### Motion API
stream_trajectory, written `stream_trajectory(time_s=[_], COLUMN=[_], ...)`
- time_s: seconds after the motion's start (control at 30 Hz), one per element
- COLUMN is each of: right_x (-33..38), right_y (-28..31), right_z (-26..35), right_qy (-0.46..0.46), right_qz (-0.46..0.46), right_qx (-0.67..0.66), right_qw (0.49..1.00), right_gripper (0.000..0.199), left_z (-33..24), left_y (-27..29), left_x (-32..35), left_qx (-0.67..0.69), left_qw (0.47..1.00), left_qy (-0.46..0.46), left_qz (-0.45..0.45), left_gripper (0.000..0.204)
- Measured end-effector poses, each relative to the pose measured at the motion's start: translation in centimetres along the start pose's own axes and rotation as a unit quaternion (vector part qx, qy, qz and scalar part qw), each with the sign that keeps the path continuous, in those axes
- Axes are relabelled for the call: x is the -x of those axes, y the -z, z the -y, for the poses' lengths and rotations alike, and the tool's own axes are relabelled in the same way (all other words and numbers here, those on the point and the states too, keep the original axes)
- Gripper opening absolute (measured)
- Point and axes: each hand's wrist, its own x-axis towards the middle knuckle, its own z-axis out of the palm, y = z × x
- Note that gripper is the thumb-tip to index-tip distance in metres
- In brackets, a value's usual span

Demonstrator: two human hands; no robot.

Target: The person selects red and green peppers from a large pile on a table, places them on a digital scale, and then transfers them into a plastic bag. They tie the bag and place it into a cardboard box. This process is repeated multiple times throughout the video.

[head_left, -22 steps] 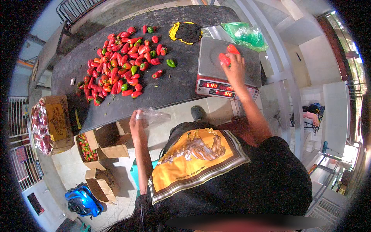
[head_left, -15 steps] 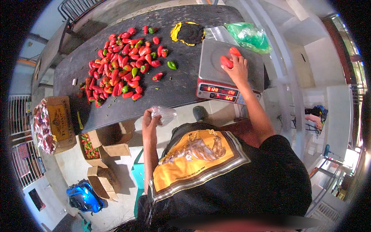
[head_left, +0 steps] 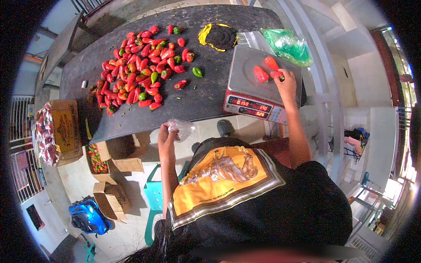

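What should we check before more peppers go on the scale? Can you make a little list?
1. Scale pan has bare space: ok, only about three red peppers lie on it.
2. Right hand is over the pan, touching one pepper: ok.
3. Left hand holds the clear plastic bag: ok.
4. Bag mouth open: cannot tell, it looks crumpled.
5. Pepper pile on the dark table: ok, plenty there.
6. Scale display lit: ok.
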Motion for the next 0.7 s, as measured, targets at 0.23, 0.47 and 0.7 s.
stream_trajectory(time_s=[0.23, 0.47, 0.7], right_x=[-2.8, 0.4, -0.8], right_y=[-0.9, -4.8, -5.3], right_z=[1.4, 6.4, 7.3], right_qy=[0.049, 0.113, 0.07], right_qz=[0.076, 0.04, 0.208], right_qx=[0.07, 0.07, -0.193], right_qw=[0.993, 0.99, 0.956], right_gripper=[0.048, 0.053, 0.045], left_z=[-2.3, -3.1, -3.6], left_y=[-1.0, -1.5, -0.9], left_x=[-0.2, -1.0, -2.7], left_qx=[-0.036, 0.039, 0.105], left_qw=[0.999, 0.998, 0.992], left_qy=[-0.005, -0.046, -0.056], left_qz=[0.02, 0.027, -0.029], left_gripper=[0.014, 0.018, 0.015])
